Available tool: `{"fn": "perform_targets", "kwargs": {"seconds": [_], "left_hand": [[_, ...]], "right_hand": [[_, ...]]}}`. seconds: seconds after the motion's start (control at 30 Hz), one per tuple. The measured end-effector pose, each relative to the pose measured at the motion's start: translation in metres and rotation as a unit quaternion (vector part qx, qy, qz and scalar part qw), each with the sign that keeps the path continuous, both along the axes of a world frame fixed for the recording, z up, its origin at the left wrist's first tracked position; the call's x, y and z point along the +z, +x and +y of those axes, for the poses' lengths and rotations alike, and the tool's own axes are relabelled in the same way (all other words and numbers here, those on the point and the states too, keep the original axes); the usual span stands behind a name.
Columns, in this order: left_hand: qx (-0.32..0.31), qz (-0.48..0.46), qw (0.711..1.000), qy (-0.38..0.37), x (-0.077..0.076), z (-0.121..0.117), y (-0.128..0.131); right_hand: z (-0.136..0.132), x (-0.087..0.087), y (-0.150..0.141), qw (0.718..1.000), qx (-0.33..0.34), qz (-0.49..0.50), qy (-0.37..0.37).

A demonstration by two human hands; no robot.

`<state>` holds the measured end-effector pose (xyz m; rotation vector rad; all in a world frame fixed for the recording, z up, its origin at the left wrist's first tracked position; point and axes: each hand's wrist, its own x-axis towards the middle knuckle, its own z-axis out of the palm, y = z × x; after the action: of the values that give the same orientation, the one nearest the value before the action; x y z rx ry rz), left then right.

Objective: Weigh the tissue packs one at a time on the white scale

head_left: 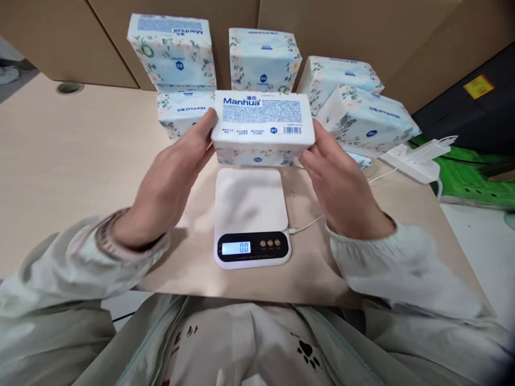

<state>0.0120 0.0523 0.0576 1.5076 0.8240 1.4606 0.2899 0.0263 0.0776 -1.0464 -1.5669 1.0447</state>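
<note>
Between my two hands is a pack of tissues [261, 136], white and pale blue, its printed long side with a barcode facing me. My left hand [171, 169] grips its left end, thumb on the near edge. At the right end my right hand [338, 174] holds it with bent fingers, some of them hidden behind the pack. Below and nearer to me lies a white kitchen scale [251, 206] with nothing on its plate. Its lit display [236, 248] reads 0.0.
More tissue packs stand behind: a left stack [177, 59], a middle pack [263, 59] and leaning right packs [368, 120]. A power strip [414, 161] lies at right, beside a green crate [475, 177]. A white cable [308, 225] joins the scale. Brown cardboard [341, 32] walls the back.
</note>
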Motion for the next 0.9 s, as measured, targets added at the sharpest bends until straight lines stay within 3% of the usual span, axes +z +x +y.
{"fn": "perform_targets", "kwargs": {"seconds": [0.03, 0.1, 0.2, 0.3, 0.4, 0.53, 0.77, 0.9], "left_hand": [[-0.042, 0.019, 0.998, -0.032, 0.008, -0.025, -0.006], [-0.067, 0.042, 0.995, -0.068, 0.014, -0.065, -0.013], [-0.033, 0.053, 0.996, -0.068, -0.001, -0.094, -0.016], [0.035, 0.029, 0.999, 0.021, -0.026, -0.083, -0.014], [0.115, -0.002, 0.991, 0.074, -0.037, -0.055, -0.014], [0.136, -0.012, 0.986, 0.091, -0.040, -0.033, -0.019], [0.145, -0.020, 0.988, 0.043, -0.055, -0.036, -0.022], [0.126, -0.012, 0.991, 0.045, -0.058, -0.036, -0.026]], "right_hand": [[-0.019, 0.005, 0.000, 1.000, 0.005, 0.001, -0.004], [-0.050, 0.002, -0.001, 1.000, 0.009, 0.009, -0.017], [-0.072, -0.026, -0.003, 0.999, 0.014, 0.014, -0.043], [-0.070, -0.057, 0.000, 0.999, -0.032, -0.001, -0.016], [-0.064, -0.073, 0.003, 0.988, -0.144, -0.005, 0.059], [-0.060, -0.078, 0.005, 0.971, -0.216, 0.002, 0.104], [-0.056, -0.079, 0.005, 0.964, -0.232, 0.021, 0.129], [-0.058, -0.075, 0.004, 0.961, -0.242, -0.041, 0.130]]}}
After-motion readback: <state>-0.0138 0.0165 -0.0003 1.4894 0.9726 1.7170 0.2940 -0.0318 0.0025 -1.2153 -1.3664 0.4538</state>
